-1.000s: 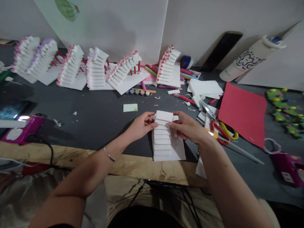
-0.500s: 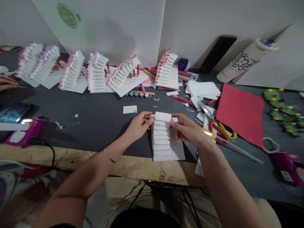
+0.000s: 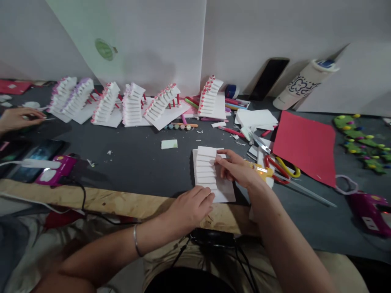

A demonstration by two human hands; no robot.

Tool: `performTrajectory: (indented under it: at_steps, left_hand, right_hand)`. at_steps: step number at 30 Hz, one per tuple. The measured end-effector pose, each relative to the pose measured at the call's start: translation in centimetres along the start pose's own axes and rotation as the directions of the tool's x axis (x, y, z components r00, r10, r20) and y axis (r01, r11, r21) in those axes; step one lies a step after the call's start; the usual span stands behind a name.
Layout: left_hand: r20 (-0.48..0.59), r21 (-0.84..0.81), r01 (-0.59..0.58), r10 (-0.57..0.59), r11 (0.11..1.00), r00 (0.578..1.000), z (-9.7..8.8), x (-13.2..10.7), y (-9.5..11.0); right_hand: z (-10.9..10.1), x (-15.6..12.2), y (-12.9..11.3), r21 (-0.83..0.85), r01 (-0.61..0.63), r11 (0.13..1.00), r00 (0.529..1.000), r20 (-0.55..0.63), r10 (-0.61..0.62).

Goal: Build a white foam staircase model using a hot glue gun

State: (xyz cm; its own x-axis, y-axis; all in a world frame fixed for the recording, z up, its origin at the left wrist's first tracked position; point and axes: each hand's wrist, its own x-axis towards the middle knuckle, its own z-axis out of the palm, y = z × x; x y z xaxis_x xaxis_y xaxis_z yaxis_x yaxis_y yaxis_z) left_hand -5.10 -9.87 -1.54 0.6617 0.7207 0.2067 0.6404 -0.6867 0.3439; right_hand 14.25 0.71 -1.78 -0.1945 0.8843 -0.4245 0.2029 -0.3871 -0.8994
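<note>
A small white staircase model (image 3: 206, 167), made of stacked strips of card or foam, sits on a white base sheet (image 3: 226, 191) near the table's front edge. At its lower end is my left hand (image 3: 194, 205), fingers together and curled over the bottom steps. Its thumb is hidden. My right hand (image 3: 235, 167) grips the upper right side of the steps, thumb and bent fingers at the edge. Just right of that hand lies a yellow glue gun (image 3: 264, 173) with a clear glue stick, partly behind my wrist.
Finished staircases with pink and purple trim (image 3: 134, 106) line the back. Scissors (image 3: 265, 148), white sheets (image 3: 256, 118), red foam (image 3: 305, 146) and a tumbler (image 3: 305, 83) are at right. A magenta power box (image 3: 56, 170) is at left, near another person's hand (image 3: 21, 120).
My left hand has moved from the top left of the staircase down to its bottom end. My right hand stays at the upper right side. The view has shifted slightly left.
</note>
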Motion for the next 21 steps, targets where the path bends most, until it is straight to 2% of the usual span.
performTrajectory:
  at_steps: [3, 6, 12, 21]
  left_hand:
    - [-0.033, 0.137, 0.018, -0.013, 0.99, 0.999, 2.2, -1.8, 0.4]
    - [-0.08, 0.217, 0.026, -0.009, 0.976, 0.997, 3.4, -2.7, 0.3]
    - [-0.095, 0.265, 0.042, -0.017, 0.963, 0.995, 3.3, -3.1, 0.4]
    - [-0.066, 0.27, 0.034, -0.016, 0.962, 0.998, 3.4, -4.1, -1.0]
  right_hand:
    - [0.4, -0.3, -0.3, 0.015, -0.027, 1.0, 1.0, -0.012, 0.027]
    - [0.7, -0.8, -0.8, 0.063, -0.043, 0.997, 0.999, -0.029, 0.045]
    - [1.2, -1.9, -0.6, 0.201, -0.074, 0.977, 0.997, -0.013, 0.078]
    - [1.4, -2.0, 1.5, 0.273, 0.002, 0.962, 1.0, 0.0, -0.003]
